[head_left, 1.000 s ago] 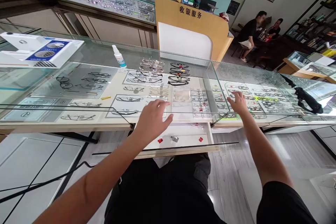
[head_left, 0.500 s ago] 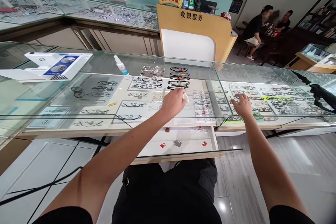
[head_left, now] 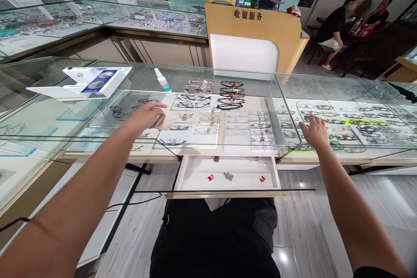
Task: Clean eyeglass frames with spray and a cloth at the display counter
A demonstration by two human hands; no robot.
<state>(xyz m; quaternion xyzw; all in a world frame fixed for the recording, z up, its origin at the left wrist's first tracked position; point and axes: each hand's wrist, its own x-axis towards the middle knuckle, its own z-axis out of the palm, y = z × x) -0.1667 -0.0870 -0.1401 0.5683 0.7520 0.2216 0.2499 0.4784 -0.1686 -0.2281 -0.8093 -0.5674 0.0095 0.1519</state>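
My left hand [head_left: 146,117] is over the glass counter top at the left, its index finger stretched out and the other fingers bent down on a pale cloth [head_left: 165,122], partly hidden and blurred. My right hand [head_left: 315,131] rests on the glass at the right, fingers spread, holding nothing. Between them a row of dark-framed glasses [head_left: 231,94] and a row of lighter frames [head_left: 200,86] stand on the counter. A white spray bottle [head_left: 162,80] with a blue base stands beyond my left hand.
An open white and blue box [head_left: 104,83] lies at the left on the glass. Below the counter edge, an open drawer [head_left: 195,178] holds small red and grey pieces. A wooden cash desk [head_left: 244,26] stands ahead. Two people sit at the back right.
My left hand has moved left with the cloth, from near the dark frames to beside the spray bottle. The view has shifted left. My right hand still rests on the glass.
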